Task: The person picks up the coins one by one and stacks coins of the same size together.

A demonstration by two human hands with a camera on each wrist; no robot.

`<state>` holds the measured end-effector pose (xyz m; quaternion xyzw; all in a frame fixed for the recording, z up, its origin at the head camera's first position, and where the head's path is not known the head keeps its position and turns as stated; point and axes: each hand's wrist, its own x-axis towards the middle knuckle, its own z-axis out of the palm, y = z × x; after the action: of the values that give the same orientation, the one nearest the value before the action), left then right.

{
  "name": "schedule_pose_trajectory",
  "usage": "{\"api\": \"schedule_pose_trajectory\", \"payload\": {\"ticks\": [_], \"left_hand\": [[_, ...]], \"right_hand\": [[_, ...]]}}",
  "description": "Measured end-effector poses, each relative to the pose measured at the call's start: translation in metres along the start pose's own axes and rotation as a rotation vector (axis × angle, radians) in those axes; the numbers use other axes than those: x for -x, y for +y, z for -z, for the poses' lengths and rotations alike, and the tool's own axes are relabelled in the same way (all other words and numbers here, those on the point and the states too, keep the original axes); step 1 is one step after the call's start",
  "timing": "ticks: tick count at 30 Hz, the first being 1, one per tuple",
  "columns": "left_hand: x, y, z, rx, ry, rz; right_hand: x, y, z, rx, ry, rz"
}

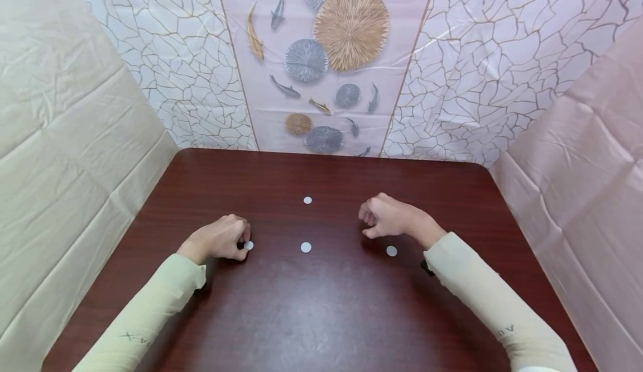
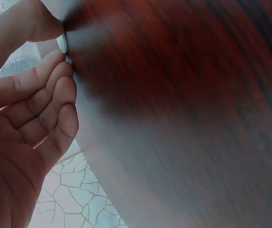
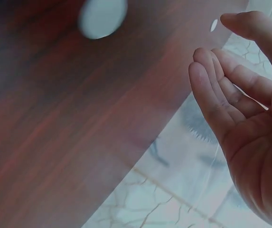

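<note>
Between the thumb and index fingertip of my left hand [image 1: 223, 238] is a small flat white disc [image 1: 248, 245], pinched at its edge near the tabletop. In the left wrist view this disc [image 2: 62, 42] shows almost edge-on, with the other fingers curled below it. My right hand [image 1: 389, 216] hovers over the right side of the table, its fingers loosely bent, thumb apart and nothing held. Just below its wrist lies a second white disc [image 1: 392, 251], which appears large and blurred in the right wrist view.
Two more white discs lie mid-table between the hands, a nearer disc [image 1: 306, 247] and a farther disc [image 1: 307, 200]. The dark reddish wooden table [image 1: 311, 316] has rounded far corners. Patterned cloth [image 1: 351, 109] hangs behind it, with pale cloth on both sides.
</note>
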<state>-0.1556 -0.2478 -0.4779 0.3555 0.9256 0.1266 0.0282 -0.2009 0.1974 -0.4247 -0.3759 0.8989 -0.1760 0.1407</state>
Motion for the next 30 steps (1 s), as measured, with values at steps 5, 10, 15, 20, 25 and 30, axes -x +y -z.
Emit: {"api": "schedule_pose_trajectory", "payload": {"ticks": [5, 10, 15, 20, 25, 30], "left_hand": [[0.000, 0.001, 0.001, 0.014, -0.009, 0.010], [0.000, 0.000, 0.002, 0.012, -0.017, 0.017], [0.000, 0.000, 0.001, 0.023, -0.027, 0.026], [0.001, 0.001, 0.000, 0.035, -0.033, 0.040], [0.001, 0.002, 0.001, 0.034, -0.042, 0.051], [0.001, 0.001, 0.004, 0.033, -0.044, 0.054]], "right_hand": [[-0.028, -0.010, -0.001, 0.005, -0.003, 0.026], [-0.056, -0.014, -0.007, 0.020, 0.031, 0.040], [-0.081, -0.015, -0.015, 0.035, 0.060, 0.040], [-0.104, -0.009, -0.030, 0.054, 0.113, 0.028], [-0.124, -0.010, -0.036, 0.034, 0.115, -0.012], [-0.139, -0.015, -0.035, 0.023, 0.084, -0.060]]}}
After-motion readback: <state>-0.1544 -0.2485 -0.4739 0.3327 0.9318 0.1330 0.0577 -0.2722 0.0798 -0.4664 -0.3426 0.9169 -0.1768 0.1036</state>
